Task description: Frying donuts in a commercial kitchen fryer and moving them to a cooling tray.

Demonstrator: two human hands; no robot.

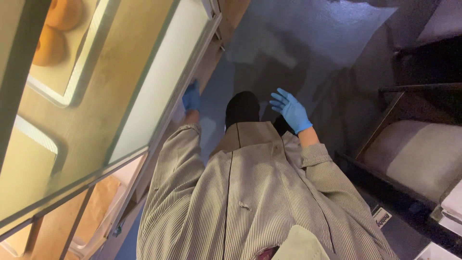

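Observation:
I look straight down my striped coat at a blue-grey floor. My left hand (191,98), in a blue glove, reaches down beside the lower edge of a glass display case door (159,86) on my left; whether it grips the edge I cannot tell, since the fingers are partly hidden. My right hand (290,110), also in a blue glove, hangs free over the floor with fingers spread and nothing in it. My dark shoe (242,107) shows between the two hands.
Behind the glass, white trays (72,82) hold round golden baked goods (53,45). Lower wooden shelves (96,207) sit beneath. A dark metal rack with grey trays (414,154) stands to my right. The blue-grey floor (308,43) stretches ahead.

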